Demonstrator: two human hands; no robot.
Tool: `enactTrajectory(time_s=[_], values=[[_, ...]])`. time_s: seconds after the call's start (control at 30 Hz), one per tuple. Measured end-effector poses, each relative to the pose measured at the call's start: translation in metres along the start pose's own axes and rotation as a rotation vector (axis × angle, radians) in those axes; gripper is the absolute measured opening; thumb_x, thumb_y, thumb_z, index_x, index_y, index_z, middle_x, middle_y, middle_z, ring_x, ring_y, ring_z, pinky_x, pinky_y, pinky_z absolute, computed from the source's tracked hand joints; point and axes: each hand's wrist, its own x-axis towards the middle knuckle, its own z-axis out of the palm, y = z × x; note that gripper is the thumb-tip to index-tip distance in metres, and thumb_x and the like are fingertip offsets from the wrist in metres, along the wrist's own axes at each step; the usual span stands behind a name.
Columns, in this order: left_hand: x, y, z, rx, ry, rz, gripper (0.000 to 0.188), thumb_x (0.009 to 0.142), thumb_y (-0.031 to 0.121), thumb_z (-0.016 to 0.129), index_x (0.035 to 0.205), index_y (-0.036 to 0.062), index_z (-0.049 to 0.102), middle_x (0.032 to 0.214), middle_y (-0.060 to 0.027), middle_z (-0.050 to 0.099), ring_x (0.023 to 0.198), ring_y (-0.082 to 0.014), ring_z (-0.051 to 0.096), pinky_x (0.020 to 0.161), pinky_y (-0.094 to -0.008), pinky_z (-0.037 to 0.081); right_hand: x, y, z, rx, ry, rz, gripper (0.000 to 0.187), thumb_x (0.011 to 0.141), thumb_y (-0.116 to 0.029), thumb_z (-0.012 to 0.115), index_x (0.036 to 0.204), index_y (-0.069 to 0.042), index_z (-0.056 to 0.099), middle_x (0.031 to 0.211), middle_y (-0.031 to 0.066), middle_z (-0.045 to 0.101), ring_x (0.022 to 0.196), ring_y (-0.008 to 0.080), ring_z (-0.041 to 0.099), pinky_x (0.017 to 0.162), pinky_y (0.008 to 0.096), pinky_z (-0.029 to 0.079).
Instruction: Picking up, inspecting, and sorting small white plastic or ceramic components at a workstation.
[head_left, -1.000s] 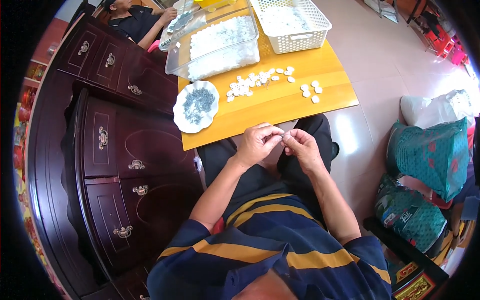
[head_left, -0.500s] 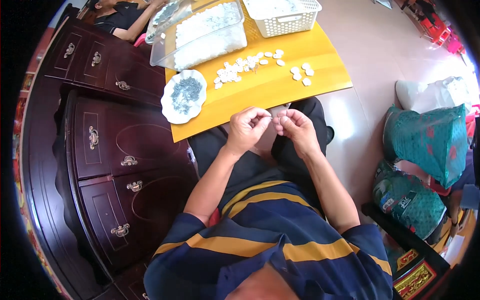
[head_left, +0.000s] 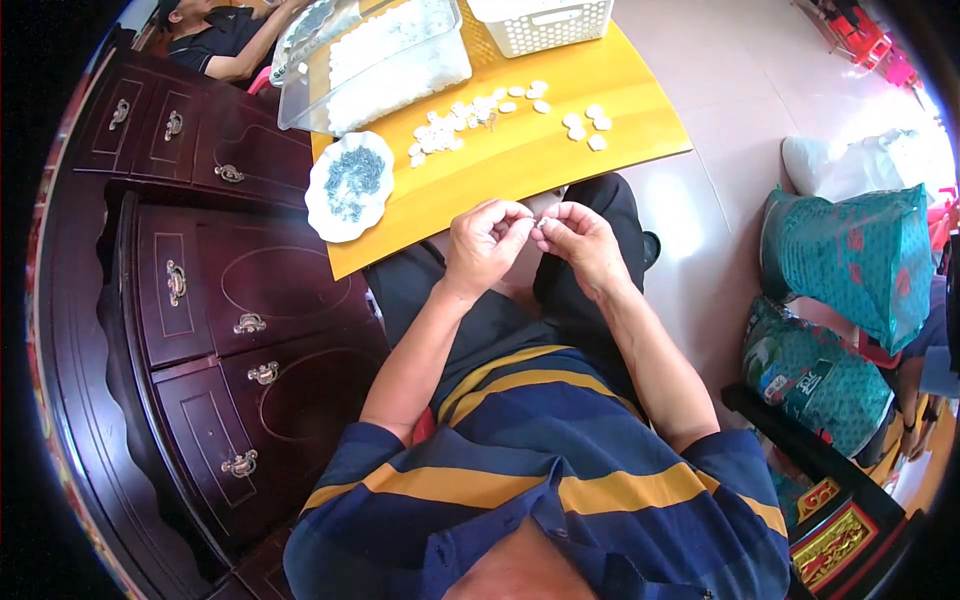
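Close together above my lap, just off the near edge of the yellow table (head_left: 620, 162), are both my hands. My right hand (head_left: 590, 248) pinches a small white piece (head_left: 541, 225) between thumb and fingers. My left hand (head_left: 482, 248) is closed in a pinch beside it, fingertips almost at the piece; whatever it grips is too small to make out. Beyond my hands, small white pieces (head_left: 438, 133) lie in a loose cluster, with several larger rounded white ones (head_left: 597, 143) to the right. A scalloped white dish (head_left: 318, 205) holds small dark grey bits (head_left: 357, 178).
A clear plastic bin (head_left: 297, 108) full of white pieces and a white perforated basket (head_left: 548, 38) stand at the table's far side. A dark wooden cabinet (head_left: 200, 330) lines the left. Another person (head_left: 225, 45) sits far left. Green bags (head_left: 850, 260) are at right.
My fingertips have shifted slightly, and the white piece in my right hand now shows more clearly. The table and its contents sit a little farther up and left in the view.
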Motion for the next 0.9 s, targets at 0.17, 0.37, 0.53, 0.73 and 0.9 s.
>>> enactTrajectory(time_s=[0.17, 0.37, 0.53, 0.73, 0.9], values=[[-0.0001, -0.0022, 0.0007, 0.006, -0.006, 0.004, 0.002, 0.088, -0.001, 0.072, 0.09, -0.0011, 0.071, 0.079, -0.0056, 0.071, 0.063, -0.0095, 0.065, 0.057, -0.0226, 0.049, -0.0011, -0.0015, 0.0002, -0.02, -0.031, -0.011, 0.007, 0.101, -0.007, 0.064, 0.108, -0.003, 0.065, 0.096, 0.0038, 0.07, 0.086, 0.0122, 0.07, 0.082, 0.0262, 0.059], [-0.0005, 0.0033, -0.0023, 0.047, -0.06, -0.069, 0.005, 0.089, 0.0, 0.072, 0.094, -0.0003, 0.073, 0.082, -0.0041, 0.073, 0.069, -0.0077, 0.066, 0.064, -0.0219, 0.053, -0.0004, 0.0022, -0.0017, -0.008, -0.071, -0.064, 0.007, 0.101, -0.008, 0.066, 0.107, -0.004, 0.065, 0.093, 0.0036, 0.071, 0.083, 0.0109, 0.069, 0.078, 0.0245, 0.057], [-0.0017, 0.002, -0.002, 0.098, -0.07, -0.059, 0.003, 0.09, 0.0, 0.071, 0.092, -0.0004, 0.073, 0.081, -0.0027, 0.072, 0.068, -0.0067, 0.066, 0.062, -0.0216, 0.052, -0.0022, 0.0023, 0.0019, -0.12, -0.022, -0.132, 0.005, 0.1, -0.008, 0.067, 0.102, -0.003, 0.066, 0.09, 0.0025, 0.07, 0.08, 0.01, 0.068, 0.074, 0.0227, 0.055], [-0.0012, -0.0045, 0.0009, 0.036, 0.055, -0.062, 0.003, 0.087, 0.0, 0.073, 0.086, -0.0012, 0.07, 0.075, -0.0049, 0.07, 0.061, -0.0089, 0.062, 0.056, -0.0232, 0.048, -0.0013, 0.0021, 0.0026, -0.102, 0.007, -0.107, 0.006, 0.099, -0.008, 0.068, 0.103, -0.003, 0.067, 0.09, 0.0019, 0.07, 0.078, 0.0097, 0.068, 0.074, 0.0228, 0.056], [0.0001, -0.0031, 0.0021, 0.037, 0.023, -0.055, 0.003, 0.087, 0.0, 0.072, 0.086, -0.0012, 0.07, 0.075, -0.0047, 0.07, 0.061, -0.0089, 0.062, 0.056, -0.0233, 0.049, -0.0017, 0.0002, 0.0032, -0.098, -0.003, -0.116, 0.006, 0.099, -0.008, 0.068, 0.102, -0.004, 0.067, 0.09, 0.0018, 0.07, 0.079, 0.0093, 0.068, 0.074, 0.023, 0.056]])
